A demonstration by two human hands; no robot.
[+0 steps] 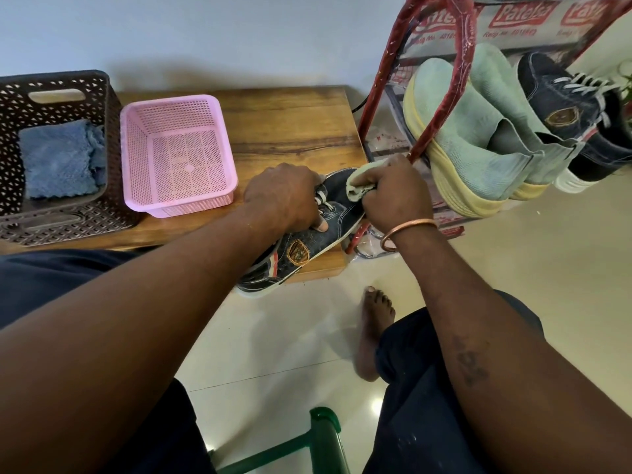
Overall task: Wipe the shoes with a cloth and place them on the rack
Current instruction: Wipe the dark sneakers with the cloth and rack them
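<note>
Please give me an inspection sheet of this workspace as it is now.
Surface: wooden table, carrying two baskets.
Job's things: dark shoe overhanging the table edge; pale cloth on its toe; rack holding two mint shoes and a second dark shoe.
Clutter: brown basket with blue cloth; pink basket.
Hands: left hand holds the shoe; right hand grips the cloth.
Cables: thin dark line beside rack, perhaps a cord.
Surroundings: pale floor; green frame.
</note>
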